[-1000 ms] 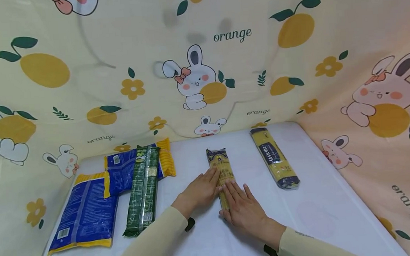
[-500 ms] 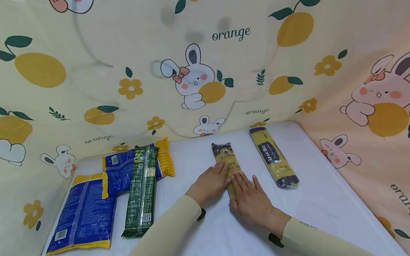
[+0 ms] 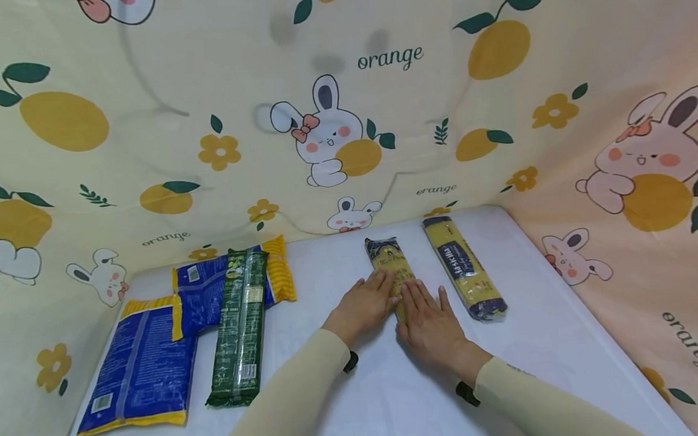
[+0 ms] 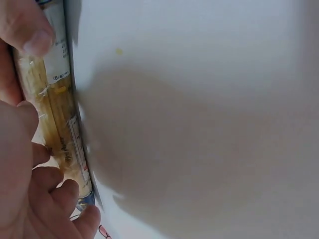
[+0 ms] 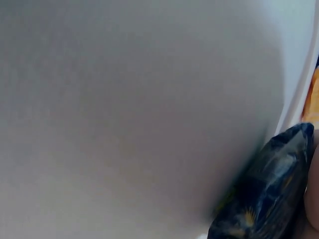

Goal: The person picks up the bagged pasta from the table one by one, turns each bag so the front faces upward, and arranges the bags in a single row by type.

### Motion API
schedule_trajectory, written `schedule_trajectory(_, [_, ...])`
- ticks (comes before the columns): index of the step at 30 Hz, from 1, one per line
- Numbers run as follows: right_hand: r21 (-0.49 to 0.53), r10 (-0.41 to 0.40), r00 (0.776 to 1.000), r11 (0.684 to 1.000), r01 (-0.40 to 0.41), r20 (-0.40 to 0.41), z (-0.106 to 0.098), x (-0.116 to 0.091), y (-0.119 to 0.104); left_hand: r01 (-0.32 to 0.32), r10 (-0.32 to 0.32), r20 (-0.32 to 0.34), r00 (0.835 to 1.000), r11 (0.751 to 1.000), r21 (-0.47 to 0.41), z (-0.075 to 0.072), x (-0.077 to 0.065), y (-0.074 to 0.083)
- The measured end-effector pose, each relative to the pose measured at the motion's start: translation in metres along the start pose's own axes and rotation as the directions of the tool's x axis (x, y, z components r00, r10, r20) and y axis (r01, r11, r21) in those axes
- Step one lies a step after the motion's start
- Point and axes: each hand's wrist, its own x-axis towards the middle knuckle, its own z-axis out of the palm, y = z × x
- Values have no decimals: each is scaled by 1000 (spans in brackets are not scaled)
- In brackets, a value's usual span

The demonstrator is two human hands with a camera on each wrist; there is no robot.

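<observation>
A slim yellow packet of spaghetti with a dark blue far end lies on the white table under both hands. My left hand rests along its left side, fingers stretched over the wrapper. On the near part lies my right hand, its fingers straight and its thumb at the near end. The left wrist view shows the spaghetti's clear side between the left fingers and the other hand's thumb. A dark blue end of the packet shows at the lower right in the right wrist view.
Right of the hands lies another yellow pasta packet with a blue label. To the left, a long green packet lies across a blue and yellow bag. A larger blue bag is beside them. Behind hangs a printed curtain.
Both hands have slid the spaghetti packet away from the body and to the right, closer to the other yellow packet. The other packets stay where they were; the head view has shifted slightly.
</observation>
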Motion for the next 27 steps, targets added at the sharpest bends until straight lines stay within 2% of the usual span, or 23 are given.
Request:
schedule_trajectory(4, [-53, 44, 999, 998, -45, -12, 0, 5, 8, -22, 22, -6, 1000, 1000, 10, 3, -1, 0])
schedule_trajectory(8, [-68, 67, 997, 995, -69, -35, -1, 8, 17, -26, 25, 19, 999, 999, 25, 4, -5, 2])
schedule_trajectory(13, [-83, 84, 996, 993, -85, -25, -4, 10, 25, -23, 22, 16, 1000, 999, 37, 8, -18, -3])
schedule_trajectory(17, [-81, 80, 996, 993, -83, -43, -4, 10, 34, -5, 5, 5, 1000, 1000, 26, 7, -36, -19])
schedule_trajectory(21, [-51, 82, 994, 995, -85, -68, -4, 9, 43, 30, -30, 2, 1000, 1000, 7, 1, -56, -42])
schedule_trajectory(27, [-52, 66, 995, 996, -70, -71, -6, 10, 49, 84, -87, -78, 993, 996, -39, -16, -95, -83])
